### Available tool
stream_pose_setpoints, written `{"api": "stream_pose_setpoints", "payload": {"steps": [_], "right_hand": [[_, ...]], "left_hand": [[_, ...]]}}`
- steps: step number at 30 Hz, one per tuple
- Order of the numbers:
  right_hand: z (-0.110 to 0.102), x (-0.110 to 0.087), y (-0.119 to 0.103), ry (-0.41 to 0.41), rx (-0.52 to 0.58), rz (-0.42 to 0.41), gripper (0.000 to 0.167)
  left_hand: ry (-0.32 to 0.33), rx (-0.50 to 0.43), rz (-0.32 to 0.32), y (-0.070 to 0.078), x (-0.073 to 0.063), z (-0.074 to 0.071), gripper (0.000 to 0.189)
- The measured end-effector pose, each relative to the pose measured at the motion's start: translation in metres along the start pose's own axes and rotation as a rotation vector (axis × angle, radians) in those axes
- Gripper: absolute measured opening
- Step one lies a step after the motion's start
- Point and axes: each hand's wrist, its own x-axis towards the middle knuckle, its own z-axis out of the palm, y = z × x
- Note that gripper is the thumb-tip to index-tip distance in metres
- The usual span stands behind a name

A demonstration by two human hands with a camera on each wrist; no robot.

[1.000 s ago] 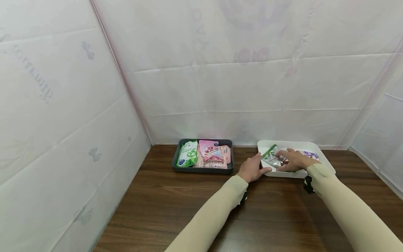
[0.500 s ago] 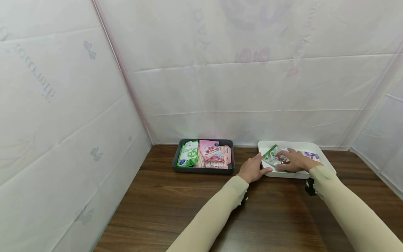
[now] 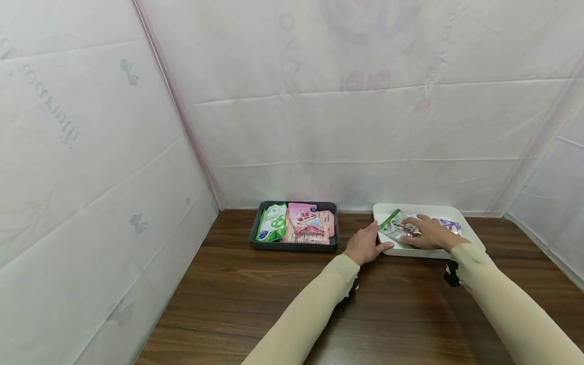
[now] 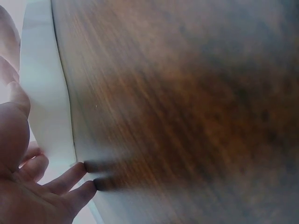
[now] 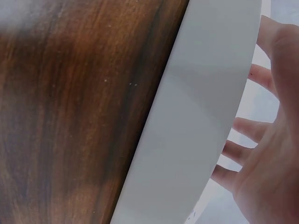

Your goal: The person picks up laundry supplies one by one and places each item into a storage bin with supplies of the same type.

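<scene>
A white tray [image 3: 472,241] stands at the back right of the table. My left hand [image 3: 362,246] rests at its near left corner, with fairly straight fingers along the outside and the thumb over the front rim. The left wrist view shows two fingertips [image 4: 80,169] low against the tray's side. Inside the tray lies a clear and silvery packet [image 3: 393,230] with a green strip along one edge. My right hand [image 3: 429,233] lies over this packet, fingers spread and touching it. Behind that hand is a purple and white packet [image 3: 450,225], partly hidden.
A dark grey tray [image 3: 294,247] stands left of the white one. It holds a green and white packet [image 3: 274,223], a pink packet [image 3: 304,218] and pale pink packaging [image 3: 328,223] beneath. White sheeting [image 3: 319,132] walls the back and sides of the brown wooden table [image 3: 246,294].
My right hand has shifted very slightly, and the packet under it looks a little flatter than a second ago. The left hand and both trays stay in place.
</scene>
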Motion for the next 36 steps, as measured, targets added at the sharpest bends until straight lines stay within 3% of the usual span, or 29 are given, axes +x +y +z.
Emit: {"api": "stream_pose_setpoints", "payload": {"steps": [10,16,24,36], "right_hand": [[-0.003,-0.013,-0.006,0.107,-0.029,-0.029,0.066],[0.001,-0.022,-0.009,0.210,-0.067,-0.043,0.067],[0.003,-0.035,-0.019,0.266,-0.096,-0.002,0.073],[0.002,-0.058,-0.019,0.326,-0.113,0.003,0.074]], "left_hand": [[-0.031,0.009,0.032,-0.001,-0.002,0.001,0.070],[-0.026,-0.062,0.068,-0.005,-0.006,-0.002,0.069],[0.072,-0.080,0.140,-0.015,-0.013,-0.025,0.075],[0.191,-0.129,0.158,-0.057,-0.039,-0.067,0.088]]}}
